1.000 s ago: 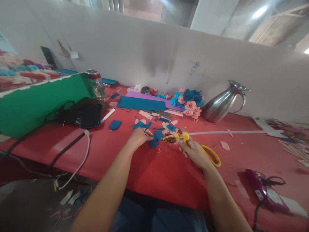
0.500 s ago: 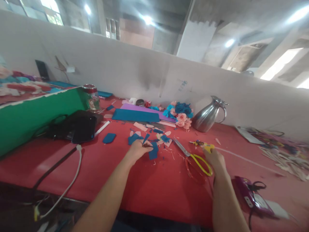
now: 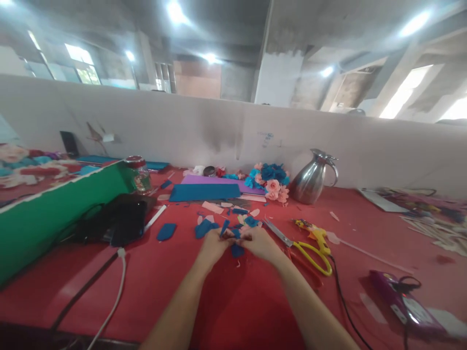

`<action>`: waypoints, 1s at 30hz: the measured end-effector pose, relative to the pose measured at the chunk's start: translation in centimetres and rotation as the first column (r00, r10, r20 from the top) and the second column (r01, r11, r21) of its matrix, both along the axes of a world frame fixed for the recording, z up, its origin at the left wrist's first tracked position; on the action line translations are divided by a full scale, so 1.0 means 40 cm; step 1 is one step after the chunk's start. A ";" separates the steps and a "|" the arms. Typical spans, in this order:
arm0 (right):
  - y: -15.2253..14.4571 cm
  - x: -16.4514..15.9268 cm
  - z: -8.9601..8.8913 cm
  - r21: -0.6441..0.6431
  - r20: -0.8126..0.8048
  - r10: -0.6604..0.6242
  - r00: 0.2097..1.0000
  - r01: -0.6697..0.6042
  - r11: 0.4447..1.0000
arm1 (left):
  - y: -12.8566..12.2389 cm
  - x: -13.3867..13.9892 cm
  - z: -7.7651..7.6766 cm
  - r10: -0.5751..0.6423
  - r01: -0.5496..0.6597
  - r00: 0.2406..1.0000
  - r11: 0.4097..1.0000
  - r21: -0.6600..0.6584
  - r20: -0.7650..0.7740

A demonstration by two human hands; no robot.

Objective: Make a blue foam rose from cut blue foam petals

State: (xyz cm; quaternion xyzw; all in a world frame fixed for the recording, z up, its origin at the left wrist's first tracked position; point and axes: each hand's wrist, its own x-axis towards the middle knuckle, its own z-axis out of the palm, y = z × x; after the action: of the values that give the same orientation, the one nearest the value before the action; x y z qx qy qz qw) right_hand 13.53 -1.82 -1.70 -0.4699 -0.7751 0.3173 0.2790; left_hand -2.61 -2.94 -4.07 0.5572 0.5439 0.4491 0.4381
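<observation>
My left hand point(image 3: 216, 246) and my right hand point(image 3: 260, 243) meet over the red table, fingers closed in a pinch. Between them they hold a blue paper piece point(image 3: 237, 250) that hangs below the fingertips. A narrow folded blue strip point(image 3: 224, 227) sticks up from the left fingers. Just right of the right hand lie scissors point(image 3: 282, 236) with one yellow and one red handle, blades pointing away. Beyond them rests a yellow glue gun point(image 3: 320, 238), with nobody holding it. Behind the hands are blue and pink paper scraps point(image 3: 212, 207).
Blue paper sheets point(image 3: 204, 192) and paper roses point(image 3: 273, 184) lie toward the wall, beside a metal jug point(image 3: 310, 180). At left are a black phone point(image 3: 127, 224), a lidded jar point(image 3: 138, 177) and a green panel point(image 3: 65, 209). A purple device point(image 3: 404, 301) with cables sits at right.
My right hand has let go of the glue gun and come left to the blue paper piece, joining my left hand. The camera view has tilted up and levelled.
</observation>
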 end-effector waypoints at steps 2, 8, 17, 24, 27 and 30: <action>0.010 0.020 -0.013 -0.032 -0.051 -0.055 0.997 0.054 0.998 | -0.002 0.001 0.001 0.045 -0.043 0.998 0.998 0.044 -0.039; 0.020 0.070 -0.012 -0.236 -0.440 -0.367 0.820 0.289 0.928 | -0.013 0.005 0.018 0.188 -0.175 0.980 0.966 0.189 -0.058; 0.032 0.073 -0.002 -0.519 -0.731 -0.530 0.429 0.155 0.841 | -0.013 0.009 0.011 0.105 -0.120 0.987 0.984 0.130 0.122; 0.033 0.065 -0.001 -0.548 -0.733 -0.538 0.415 0.108 0.830 | -0.011 0.013 0.020 0.105 -0.119 0.908 0.993 0.008 0.405; 0.025 0.052 -0.004 -0.530 -0.744 -0.506 0.436 0.077 0.845 | -0.009 0.006 0.022 0.111 -0.093 0.881 0.994 -0.063 0.460; 0.018 0.039 -0.009 -0.523 -0.749 -0.487 0.449 0.051 0.851 | -0.007 0.006 0.022 0.102 -0.055 0.859 0.993 -0.108 0.502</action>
State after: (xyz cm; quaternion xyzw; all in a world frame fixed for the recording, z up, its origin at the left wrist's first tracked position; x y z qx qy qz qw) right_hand 15.09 -1.11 -2.04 -0.4160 -0.3523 0.6190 0.5654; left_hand -2.38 -3.23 -3.19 0.3767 0.4517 0.5723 0.5715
